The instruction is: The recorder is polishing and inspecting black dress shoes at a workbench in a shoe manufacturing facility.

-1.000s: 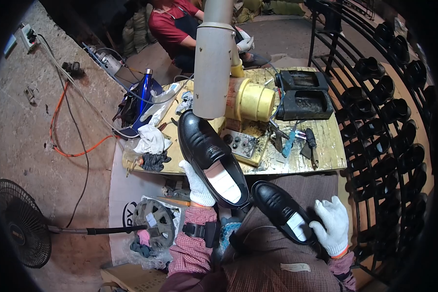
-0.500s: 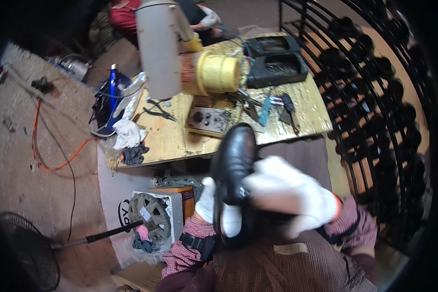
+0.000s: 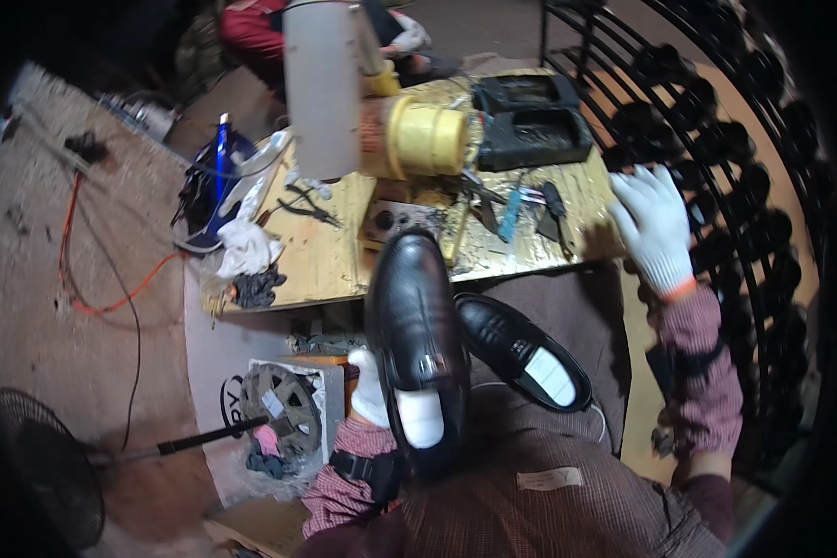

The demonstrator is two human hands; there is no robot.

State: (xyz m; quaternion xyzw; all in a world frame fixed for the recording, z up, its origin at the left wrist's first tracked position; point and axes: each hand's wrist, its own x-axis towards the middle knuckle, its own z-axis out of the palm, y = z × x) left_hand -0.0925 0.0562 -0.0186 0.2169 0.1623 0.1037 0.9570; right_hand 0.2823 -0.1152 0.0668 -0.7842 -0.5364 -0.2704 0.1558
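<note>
My left hand (image 3: 370,395), in a white knit glove, grips a black leather loafer (image 3: 420,325) by its left side, its toe pointing away from me. Part of that hand is hidden behind the loafer, whose pale insole shows at the heel. A second black loafer (image 3: 523,349) lies tilted across my lap, just right of the held one and toe toward the table. My right hand (image 3: 656,223), gloved too, reaches out past the table's right edge beside the rack. Its fingers are spread, with nothing seen in them.
Over the wooden table (image 3: 325,270) stands a grey and yellow heat blower (image 3: 418,139). Black trays (image 3: 539,135), pliers (image 3: 307,206) and a control box (image 3: 395,221) are there. A rack of dark shoes (image 3: 707,186) stands right, a fan (image 3: 42,465) left. Another person (image 3: 251,42) sits beyond.
My right hand has left the loafer and swung out to the upper right. The held loafer has shifted a little left, and the second loafer on my lap now shows.
</note>
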